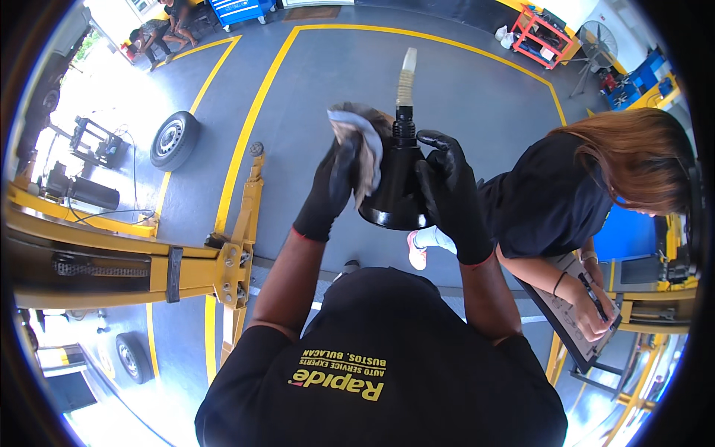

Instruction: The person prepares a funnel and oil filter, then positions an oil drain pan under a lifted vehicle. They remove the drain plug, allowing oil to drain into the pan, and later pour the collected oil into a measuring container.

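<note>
Fingers of the right hand, in a black red-cuffed glove, are bent and spread, the thumb lying over the right side of a glossy black plastic funnel; from my station I judge that grip steadies it. I see the funnel raised between both hands, wide rim near, narrow neck far, which likely leaves its sloping left side open to the left hand. There, the gloved thumb presses a crumpled grey-and-beige cloth beside the cone. Smallest, a ribbed translucent tip points far, clear of both gloves. I can't see inside the funnel's mouth, the left fingers behind the cloth, or whether the right index touches the neck.
</note>
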The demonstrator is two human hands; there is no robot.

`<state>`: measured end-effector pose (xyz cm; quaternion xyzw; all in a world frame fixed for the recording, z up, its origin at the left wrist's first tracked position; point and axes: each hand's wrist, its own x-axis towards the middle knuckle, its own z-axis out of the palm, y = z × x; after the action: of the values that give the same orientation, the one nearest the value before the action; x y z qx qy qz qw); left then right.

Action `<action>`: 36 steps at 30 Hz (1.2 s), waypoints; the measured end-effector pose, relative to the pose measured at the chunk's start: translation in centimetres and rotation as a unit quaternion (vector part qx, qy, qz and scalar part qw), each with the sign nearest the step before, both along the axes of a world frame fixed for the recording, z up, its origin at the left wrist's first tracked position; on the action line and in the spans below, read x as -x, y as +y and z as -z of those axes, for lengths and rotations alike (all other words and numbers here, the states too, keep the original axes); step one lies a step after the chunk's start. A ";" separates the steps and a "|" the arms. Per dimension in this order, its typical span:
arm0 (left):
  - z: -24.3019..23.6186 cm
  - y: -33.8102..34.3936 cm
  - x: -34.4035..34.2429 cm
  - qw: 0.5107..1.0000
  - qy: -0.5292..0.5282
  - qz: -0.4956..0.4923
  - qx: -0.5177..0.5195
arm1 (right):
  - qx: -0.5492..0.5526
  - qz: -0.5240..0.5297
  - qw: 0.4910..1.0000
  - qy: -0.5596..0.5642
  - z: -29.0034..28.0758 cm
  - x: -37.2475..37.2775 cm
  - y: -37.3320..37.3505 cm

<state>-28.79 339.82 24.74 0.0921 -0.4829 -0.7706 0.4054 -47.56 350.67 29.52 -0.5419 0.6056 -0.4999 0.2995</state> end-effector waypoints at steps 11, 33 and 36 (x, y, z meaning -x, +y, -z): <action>0.4 1.8 1.7 0.960 -0.205 -0.113 0.150 | 0.214 0.000 0.961 0.177 1.4 -2.0 -1.6; 1.1 1.9 2.5 0.938 -0.190 -0.202 0.207 | 0.225 0.010 0.963 0.146 0.8 -2.0 -2.2; 0.5 -0.1 2.2 0.973 -0.139 -0.180 0.024 | 0.230 0.016 0.962 0.148 0.9 -2.1 -2.3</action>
<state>-30.96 339.73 24.23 0.2740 -0.5280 -0.6528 0.4689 -45.48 348.39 28.59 -0.6544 0.5206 -0.5445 0.0656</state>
